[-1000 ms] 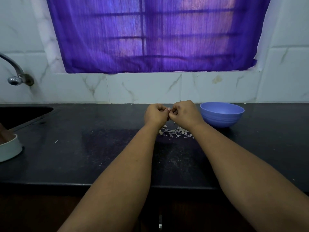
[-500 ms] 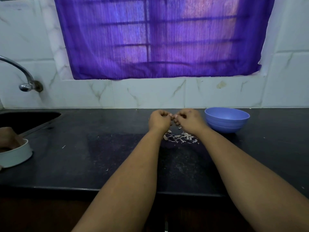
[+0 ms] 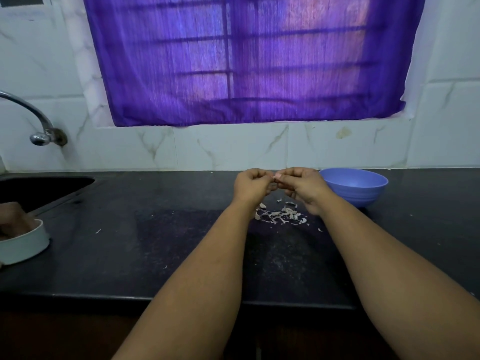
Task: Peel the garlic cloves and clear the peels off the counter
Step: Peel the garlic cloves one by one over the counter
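You've got both hands up over the counter [image 3: 130, 242], just left of the blue bowl [image 3: 355, 188], and that spot makes sense: anything you strip off drops straight onto the peel pile [image 3: 280, 215] sitting right under your wrists, in front of the bowl. Your left hand [image 3: 250, 187] is curled in, fingertips pinching toward the middle, and your right hand [image 3: 302, 188] mirrors it, knuckles up, thumb and fingers closed on a small pale bit where the two hands meet. That's probably the garlic clove [image 3: 277, 176], though it's tiny and mostly buried in your fingers, so I can't swear to it. Both forearms run in straight from the near edge and angle toward each other, wrists slightly raised off the counter. The bowl being right next to your right hand looks like the drop spot for peeled cloves, but I can't see anything inside it from here. Peels haven't been cleared yet.
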`<move>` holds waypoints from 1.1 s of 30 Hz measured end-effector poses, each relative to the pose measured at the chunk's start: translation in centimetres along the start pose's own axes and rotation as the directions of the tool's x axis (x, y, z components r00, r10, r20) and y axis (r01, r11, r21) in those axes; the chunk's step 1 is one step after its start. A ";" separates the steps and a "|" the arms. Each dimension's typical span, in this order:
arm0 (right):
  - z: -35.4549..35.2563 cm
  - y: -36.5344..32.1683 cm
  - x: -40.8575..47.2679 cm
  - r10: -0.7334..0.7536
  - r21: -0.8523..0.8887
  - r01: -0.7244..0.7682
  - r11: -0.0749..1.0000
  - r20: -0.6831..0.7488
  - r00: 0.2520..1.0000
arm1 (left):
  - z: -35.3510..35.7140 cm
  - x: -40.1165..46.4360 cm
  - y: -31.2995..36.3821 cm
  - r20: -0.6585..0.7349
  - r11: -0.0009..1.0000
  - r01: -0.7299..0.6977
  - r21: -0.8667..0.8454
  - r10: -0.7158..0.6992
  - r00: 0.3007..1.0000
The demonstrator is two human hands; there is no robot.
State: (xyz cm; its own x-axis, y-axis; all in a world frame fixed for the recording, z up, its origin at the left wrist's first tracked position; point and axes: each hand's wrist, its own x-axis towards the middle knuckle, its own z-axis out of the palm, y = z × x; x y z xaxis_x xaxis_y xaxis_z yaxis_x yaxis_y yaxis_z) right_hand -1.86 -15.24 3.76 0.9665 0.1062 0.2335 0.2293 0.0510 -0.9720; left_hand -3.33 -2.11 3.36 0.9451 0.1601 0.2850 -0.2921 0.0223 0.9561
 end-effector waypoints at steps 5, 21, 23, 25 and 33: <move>-0.1 -0.1 -0.1 -0.023 0.002 0.023 1.000 -0.025 0.999 | 0.0 0.0 -0.4 0.017 0.997 -0.058 0.040 0.058 0.998; -0.4 -0.2 0.0 -0.072 -0.082 0.072 0.994 -0.004 0.997 | 0.0 0.2 -0.6 0.077 0.984 -0.075 0.160 0.063 0.995; -0.5 -0.2 0.1 -0.081 -0.078 0.081 0.994 -0.005 0.997 | 0.0 0.3 -0.7 0.077 0.982 -0.088 0.165 0.076 0.994; -0.5 -0.2 0.1 -0.089 -0.080 0.088 0.993 -0.008 0.996 | 0.0 0.3 -0.7 0.074 0.982 -0.098 0.161 0.087 0.993; -0.1 -0.2 -0.1 -0.010 -0.096 0.016 0.995 0.068 0.998 | -0.1 0.2 -0.7 0.066 0.973 -0.114 0.201 0.103 0.993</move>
State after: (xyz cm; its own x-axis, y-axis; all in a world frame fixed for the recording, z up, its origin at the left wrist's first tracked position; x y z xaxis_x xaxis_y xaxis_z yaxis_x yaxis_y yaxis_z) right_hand -1.94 -15.37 3.94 0.9542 0.1728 0.2443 0.2551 -0.0426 -0.9660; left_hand -2.91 -1.95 2.71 0.9176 0.0962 0.3857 -0.3627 -0.1947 0.9114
